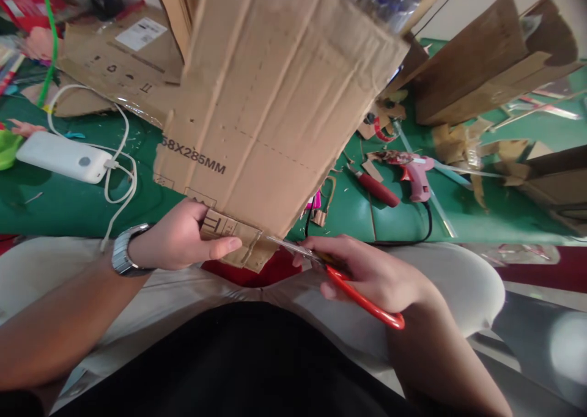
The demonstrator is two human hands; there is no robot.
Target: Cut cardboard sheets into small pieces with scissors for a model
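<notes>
A large brown cardboard sheet with fold lines and printed lettering tilts up over the table's front edge. My left hand, with a metal watch on the wrist, grips its lower edge, thumb on top of a printed flap. In my right hand is a pair of scissors with orange-red handles. The blades point left and meet the cardboard's lower right edge near the flap. Part of the handles is hidden by my fingers.
On the green table lie a pink glue gun, a red-handled tool and a white power bank with a looped cable. Cardboard boxes stand right, a printed carton left, and a plastic bottle behind the sheet.
</notes>
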